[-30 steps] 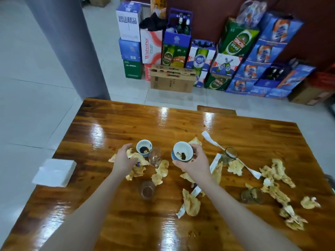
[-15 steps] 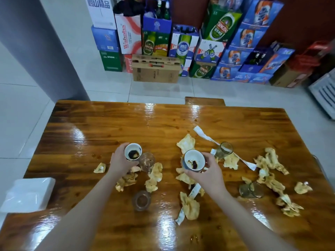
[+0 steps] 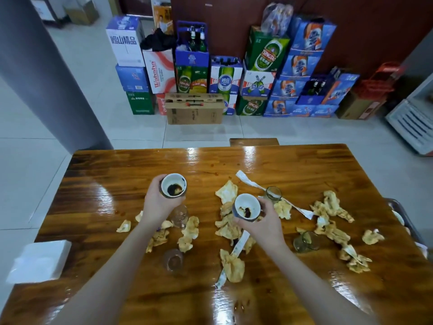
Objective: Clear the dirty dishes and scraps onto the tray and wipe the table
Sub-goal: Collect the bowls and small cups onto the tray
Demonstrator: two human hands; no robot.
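Two dirty cups, both held above the tabletop [image 3: 112, 184]: left hand [image 3: 157, 205] grips the left cup [image 3: 173, 186], right hand [image 3: 266, 222] grips the right cup [image 3: 247, 207]. Four small glasses [image 3: 173, 259] stand among scattered crumpled napkins [image 3: 332, 207] beneath and beside the hands. Tray [image 3: 398, 208] edge at far right, well apart from both.

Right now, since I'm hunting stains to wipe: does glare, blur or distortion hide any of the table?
Head view: glare patches wash out the glossy table at its left, far edge and near right; the wide lens bows its edges; left cup and right cup sharp, clear glass soft.
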